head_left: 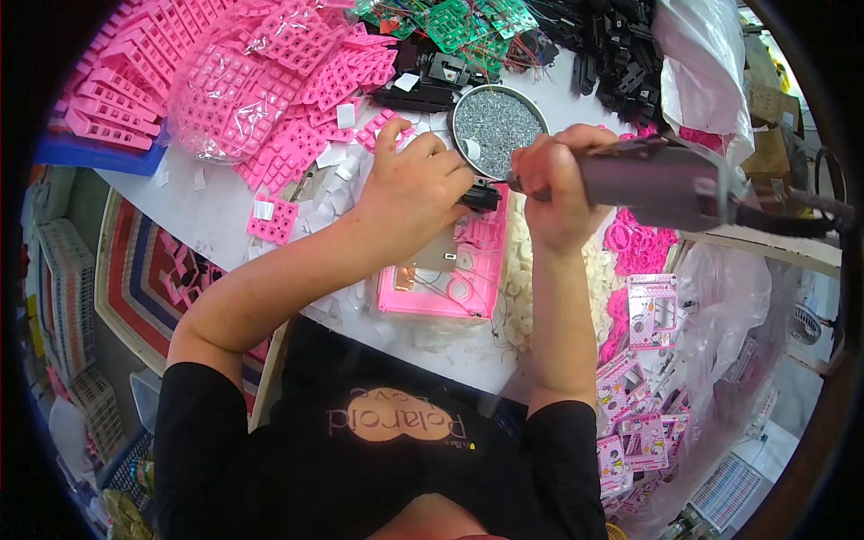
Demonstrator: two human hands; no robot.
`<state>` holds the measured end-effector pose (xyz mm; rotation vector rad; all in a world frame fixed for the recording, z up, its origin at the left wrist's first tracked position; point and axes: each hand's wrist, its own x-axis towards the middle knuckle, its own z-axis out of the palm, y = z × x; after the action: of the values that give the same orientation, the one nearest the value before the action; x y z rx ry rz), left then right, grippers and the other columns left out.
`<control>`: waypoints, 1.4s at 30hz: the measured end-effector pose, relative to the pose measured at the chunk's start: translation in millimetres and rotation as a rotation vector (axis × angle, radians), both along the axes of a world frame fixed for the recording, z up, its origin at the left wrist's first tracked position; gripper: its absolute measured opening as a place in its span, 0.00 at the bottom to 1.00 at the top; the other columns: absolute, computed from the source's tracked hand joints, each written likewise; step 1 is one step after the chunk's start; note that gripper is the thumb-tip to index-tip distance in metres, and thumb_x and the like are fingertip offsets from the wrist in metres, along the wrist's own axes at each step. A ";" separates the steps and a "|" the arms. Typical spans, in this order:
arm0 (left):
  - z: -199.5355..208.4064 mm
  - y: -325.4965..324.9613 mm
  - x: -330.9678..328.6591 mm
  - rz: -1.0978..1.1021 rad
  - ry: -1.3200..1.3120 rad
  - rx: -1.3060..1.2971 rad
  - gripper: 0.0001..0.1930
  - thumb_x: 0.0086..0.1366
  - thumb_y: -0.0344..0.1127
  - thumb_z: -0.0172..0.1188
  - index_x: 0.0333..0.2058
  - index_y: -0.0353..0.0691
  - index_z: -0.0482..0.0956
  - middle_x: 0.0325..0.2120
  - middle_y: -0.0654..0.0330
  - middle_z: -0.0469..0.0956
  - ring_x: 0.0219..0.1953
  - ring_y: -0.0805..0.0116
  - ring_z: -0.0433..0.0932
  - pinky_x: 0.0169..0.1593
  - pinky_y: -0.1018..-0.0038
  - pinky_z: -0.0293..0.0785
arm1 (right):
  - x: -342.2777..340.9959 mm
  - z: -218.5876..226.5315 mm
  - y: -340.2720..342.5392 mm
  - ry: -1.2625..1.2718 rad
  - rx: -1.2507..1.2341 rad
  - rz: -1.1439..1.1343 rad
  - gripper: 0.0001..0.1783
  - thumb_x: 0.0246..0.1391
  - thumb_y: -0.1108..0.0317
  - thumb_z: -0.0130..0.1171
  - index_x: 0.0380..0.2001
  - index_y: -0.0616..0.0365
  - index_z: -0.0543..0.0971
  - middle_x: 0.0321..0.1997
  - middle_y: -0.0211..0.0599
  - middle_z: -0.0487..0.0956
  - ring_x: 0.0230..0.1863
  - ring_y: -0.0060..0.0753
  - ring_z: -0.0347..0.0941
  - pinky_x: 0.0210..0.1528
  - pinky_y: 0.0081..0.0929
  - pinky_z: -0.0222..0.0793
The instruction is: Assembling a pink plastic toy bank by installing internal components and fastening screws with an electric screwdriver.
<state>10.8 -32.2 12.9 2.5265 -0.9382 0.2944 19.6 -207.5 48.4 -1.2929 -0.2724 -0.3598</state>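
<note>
Right hand (556,193) is wrapped tight round a grey power screwdriver (657,180), fist closed on the barrel, bit pointing left to a small black part (483,196). Left hand (409,193) lies palm-down, fingers spread, pressing over the pink plastic case (441,288) and that black part; can't tell if it pinches anything, fingertips are hidden under the knuckles. Case sits on the white table (225,225) just in front of the person, open face up, w/ wires and a metal plate inside.

To do the step well, I'd judge: keep the bit square to the screw, hold the case flat w/ the left hand so it doesn't twist, light push, short trigger.

Room is tight. Round dish of screws (498,121) sits just behind both hands, touching distance. Pile of pink button pads (270,99) to the left-rear, green circuit boards (468,27) and black parts (612,54) at the back. Heap of white rings (517,288) lies just right of the case, under the right forearm. Table edge runs near the person's chest; the case's near side is close to it, so little slack to slide back.
</note>
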 end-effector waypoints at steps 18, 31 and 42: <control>71.7 61.6 -7.9 -0.069 0.130 -0.558 0.14 0.54 0.24 0.67 0.41 0.35 0.78 0.49 0.48 0.79 0.50 0.55 0.79 0.51 0.65 0.74 | -10.6 7.8 -183.0 0.356 -1.117 -0.204 0.24 0.50 0.71 0.66 0.53 0.59 0.78 0.48 0.37 0.83 0.48 0.34 0.80 0.47 0.33 0.76; 65.5 296.9 -111.6 0.484 0.203 0.517 0.21 0.54 0.23 0.65 0.48 0.36 0.75 0.47 0.48 0.76 0.51 0.46 0.74 0.57 0.60 0.70 | -75.8 -18.6 -199.4 0.611 -1.271 -0.525 0.17 0.49 0.62 0.68 0.39 0.61 0.81 0.41 0.46 0.80 0.35 0.40 0.78 0.37 0.34 0.73; 15.9 20.7 -71.8 -0.142 1.596 -0.859 0.21 0.73 0.34 0.54 0.61 0.33 0.66 0.36 0.58 0.81 0.28 0.74 0.80 0.29 0.80 0.75 | -114.8 25.4 -35.0 -0.185 -0.896 0.135 0.16 0.40 0.81 0.68 0.37 0.60 0.83 0.44 0.43 0.79 0.43 0.41 0.78 0.43 0.33 0.77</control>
<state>-61.1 -11.5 28.8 1.1811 -0.1692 -1.0029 -95.2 -242.4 73.8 -2.1066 -0.7283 -0.2415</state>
